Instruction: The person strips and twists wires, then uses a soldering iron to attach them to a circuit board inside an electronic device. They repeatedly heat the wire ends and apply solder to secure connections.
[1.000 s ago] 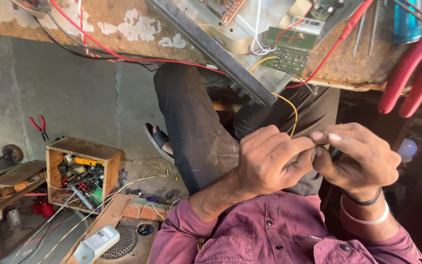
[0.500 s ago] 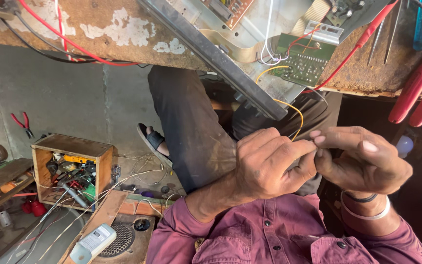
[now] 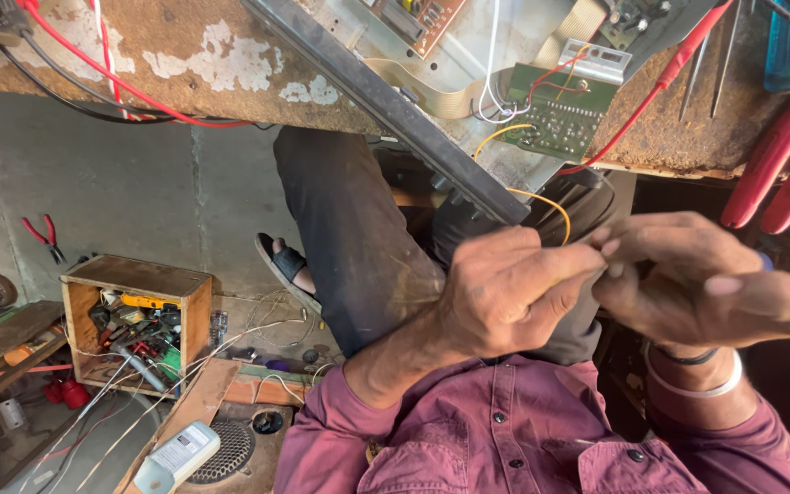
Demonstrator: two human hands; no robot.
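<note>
Both hands rose slightly; left hand (image 3: 505, 297) and right hand (image 3: 688, 288) fingers pinch yellow wire (image 3: 541, 201); wooden box (image 3: 134, 320) holds tools.

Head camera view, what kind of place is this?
Probably a small electronics repair workshop: a green circuit board on the worn bench, a wooden box of tools on the floor, and red-handled pliers.

An electronics repair workshop: circuit boards (image 3: 555, 114), red pliers (image 3: 779, 169), a wooden parts box (image 3: 134, 320) (crammed with tools).
</note>
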